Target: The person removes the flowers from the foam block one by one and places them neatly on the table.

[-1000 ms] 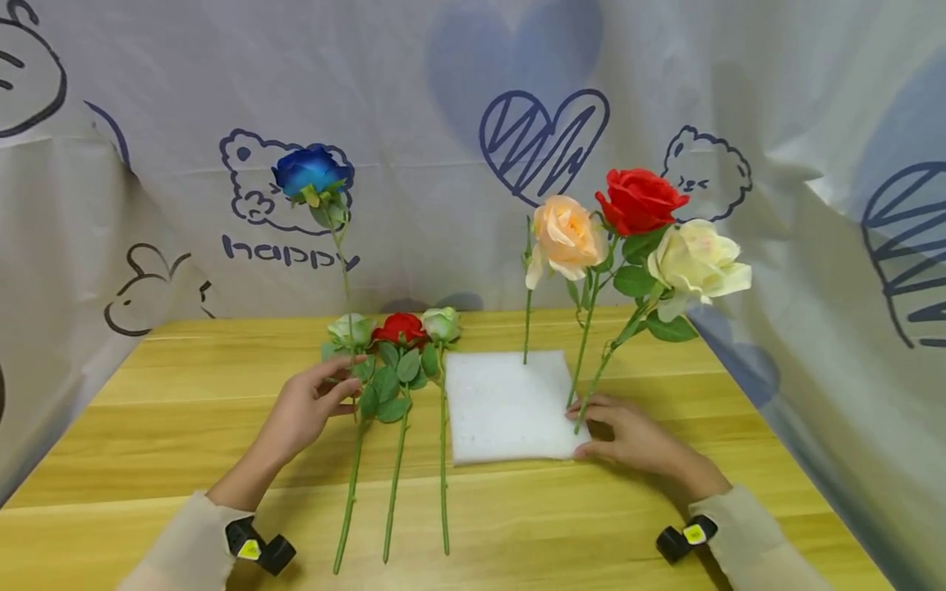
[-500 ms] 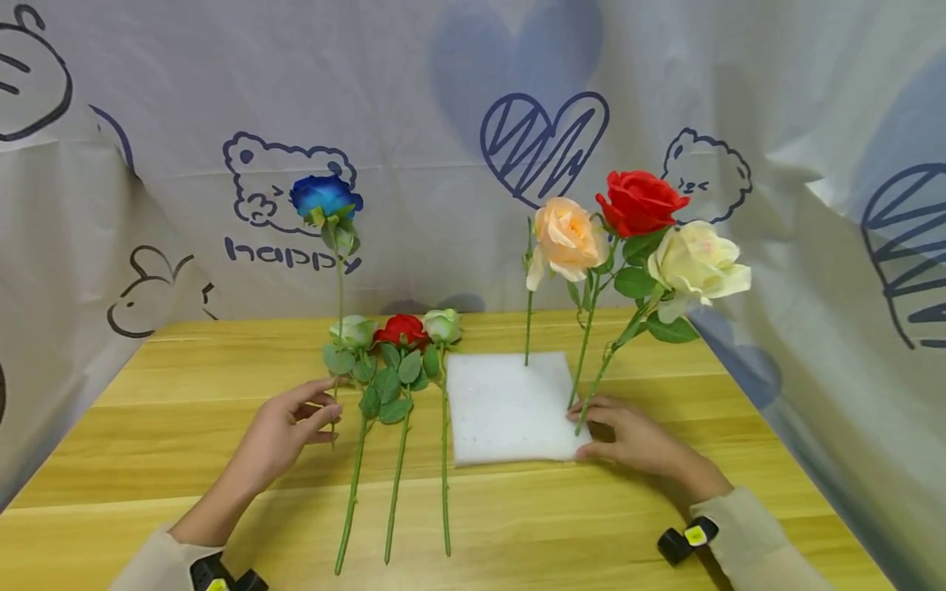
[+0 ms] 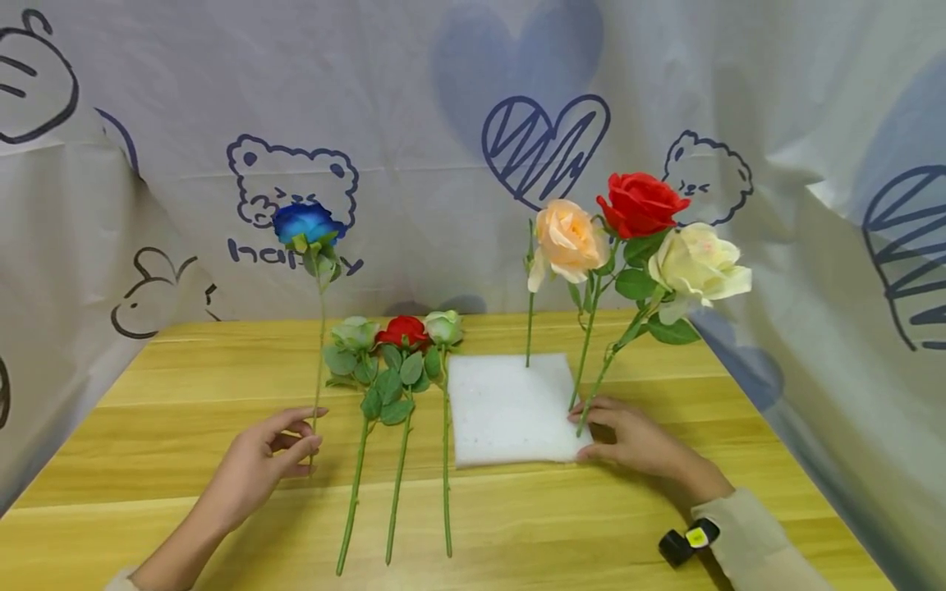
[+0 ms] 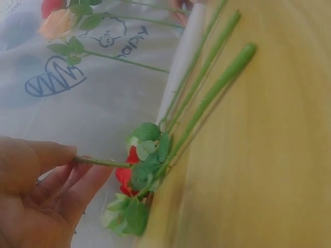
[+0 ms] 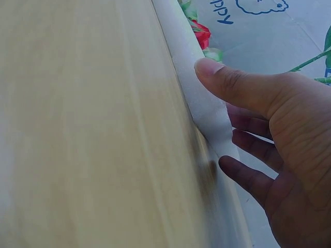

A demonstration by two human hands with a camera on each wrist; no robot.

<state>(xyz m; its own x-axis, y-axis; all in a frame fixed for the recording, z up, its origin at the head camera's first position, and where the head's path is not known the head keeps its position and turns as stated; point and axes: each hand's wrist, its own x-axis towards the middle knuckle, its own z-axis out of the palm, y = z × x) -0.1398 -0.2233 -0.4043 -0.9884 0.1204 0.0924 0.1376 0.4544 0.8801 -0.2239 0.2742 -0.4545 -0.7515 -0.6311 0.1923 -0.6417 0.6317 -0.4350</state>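
Note:
My left hand [image 3: 247, 464] pinches the lower stem of an upright blue rose [image 3: 306, 223] between thumb and fingers, left of the lying roses. In the left wrist view the rose's stem [image 4: 95, 161] comes out of the fingertips. My right hand [image 3: 639, 439] holds the front right corner of a white foam board [image 3: 502, 419], thumb [image 5: 227, 77] along its front edge and fingers at its side. A peach rose [image 3: 569, 238], a red rose [image 3: 641, 203] and a cream rose [image 3: 698, 263] stand in the board, tilted rightward. Another green stem [image 3: 529, 320] rises at its back.
Between my left hand and the board, a pale green rose [image 3: 355, 332], a second red rose [image 3: 402, 330] and another pale green rose [image 3: 443, 327] lie side by side on the wooden table [image 3: 539, 525]. A drawn-on white curtain [image 3: 414, 164] hangs behind the table.
My left hand has moved left and toward me with the blue rose, away from the lying roses, and the bloom is lower. My right hand stays at the board's corner.

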